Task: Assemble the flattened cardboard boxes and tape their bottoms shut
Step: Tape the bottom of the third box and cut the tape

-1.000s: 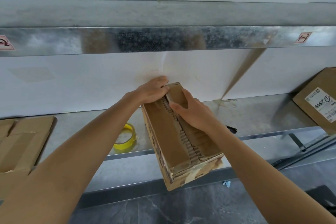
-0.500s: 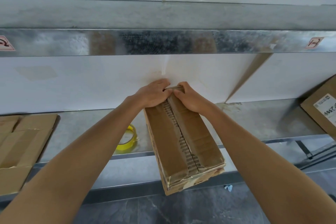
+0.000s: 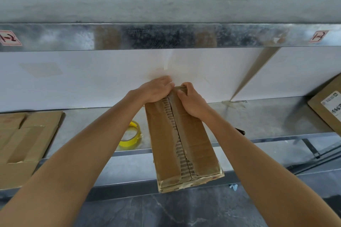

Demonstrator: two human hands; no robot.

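A long brown cardboard box [image 3: 195, 145] lies on the metal shelf [image 3: 258, 116], its near end jutting past the shelf's front edge. Its two top flaps meet along a torn middle seam where the corrugation shows. My left hand [image 3: 156, 89] grips the box's far end from the left. My right hand [image 3: 191, 100] presses on the right flap at that same far end, fingers curled over the edge. A roll of yellow tape [image 3: 132, 137] lies on the shelf just left of the box, partly hidden by my left forearm.
Flattened cardboard boxes [image 3: 24, 142] lie stacked at the shelf's left end. Another box with a white label [image 3: 328, 105] leans at the far right. A dark object [image 3: 240, 131] pokes out behind my right forearm. An upper metal shelf [image 3: 166, 36] runs overhead.
My right hand slid from the middle of the right flap up to the box's far end, next to my left hand. The box turned straighter, its near end swinging right.
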